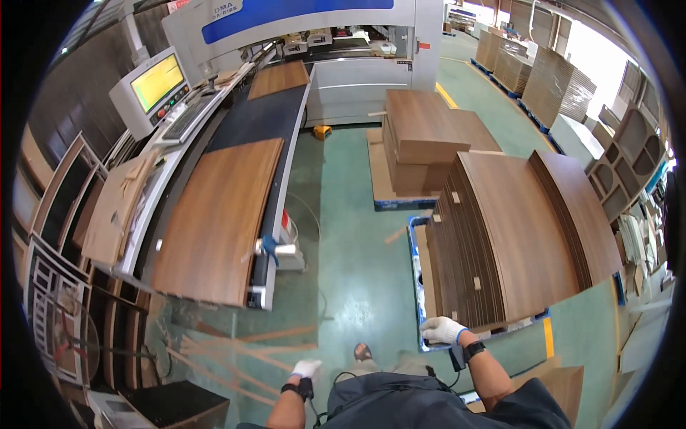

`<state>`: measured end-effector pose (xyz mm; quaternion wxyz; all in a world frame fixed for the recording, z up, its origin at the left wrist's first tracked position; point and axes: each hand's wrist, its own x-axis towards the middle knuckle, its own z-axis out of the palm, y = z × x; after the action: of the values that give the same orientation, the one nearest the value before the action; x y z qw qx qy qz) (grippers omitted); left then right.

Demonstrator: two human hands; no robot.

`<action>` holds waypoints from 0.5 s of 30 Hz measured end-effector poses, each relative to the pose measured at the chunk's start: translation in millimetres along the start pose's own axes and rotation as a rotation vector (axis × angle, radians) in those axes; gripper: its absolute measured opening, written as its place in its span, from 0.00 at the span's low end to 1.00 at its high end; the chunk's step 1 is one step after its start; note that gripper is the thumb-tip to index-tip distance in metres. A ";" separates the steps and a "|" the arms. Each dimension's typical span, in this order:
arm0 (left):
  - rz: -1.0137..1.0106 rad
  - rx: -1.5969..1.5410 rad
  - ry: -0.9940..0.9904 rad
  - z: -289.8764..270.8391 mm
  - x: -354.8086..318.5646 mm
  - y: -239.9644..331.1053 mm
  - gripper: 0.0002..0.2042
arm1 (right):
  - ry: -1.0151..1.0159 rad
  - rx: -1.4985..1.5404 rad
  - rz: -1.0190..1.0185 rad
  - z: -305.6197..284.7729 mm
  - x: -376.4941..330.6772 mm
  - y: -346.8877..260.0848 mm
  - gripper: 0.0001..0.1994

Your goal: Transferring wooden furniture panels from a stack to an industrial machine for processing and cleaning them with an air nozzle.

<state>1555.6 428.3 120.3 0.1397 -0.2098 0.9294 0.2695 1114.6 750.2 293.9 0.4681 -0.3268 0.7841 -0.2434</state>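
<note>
My left hand (307, 368), in a white glove, hangs low over the floor near loose wooden strips (246, 354). Its fingers are too small and smeared to read. My right hand (443, 330), also gloved, hovers by the near corner of a blue-edged pallet (417, 286), its fingers loosely apart with nothing visible in them. On that pallet stands a stack of brown wood-grain panels (522, 229), with small pale blocks between some layers. To the left, a brown wood-grain panel (218, 218) lies on the machine's long dark bed.
A large grey-and-blue machine (336, 79) stands ahead, with another panel (280, 79) near its opening. A control console (153, 93) is at the left. More panels (429, 132) sit on a pallet beyond. Green floor (354, 264) runs between bed and pallets.
</note>
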 end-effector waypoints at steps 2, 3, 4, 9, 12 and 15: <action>-0.372 -0.615 -0.129 -82.1 113.9 36.5 0.18 | 0.084 0.005 0.034 -50.1 16.2 -34.4 0.23; -0.466 -1.133 -0.053 -92.1 163.2 29.7 0.16 | 0.146 0.078 -0.027 -67.2 37.3 -37.2 0.22; -0.447 -1.164 -0.096 -117.2 211.3 41.4 0.15 | 0.146 0.240 0.045 -86.0 56.4 -42.2 0.21; -0.331 -1.403 -0.124 -248.0 381.3 125.4 0.22 | 0.140 0.451 0.157 -183.4 173.3 -58.3 0.18; -0.300 -1.493 -0.193 -277.5 464.6 109.8 0.24 | 0.152 0.463 0.138 -246.8 262.4 -65.2 0.17; -0.369 -1.529 -0.216 -323.1 525.0 92.5 0.24 | 0.175 0.606 0.164 -319.1 347.9 -95.0 0.17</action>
<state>1006.8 153.2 229.0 0.0888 -0.3709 0.4183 0.8244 735.5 453.4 300.6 0.4929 -0.0861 0.7370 -0.4545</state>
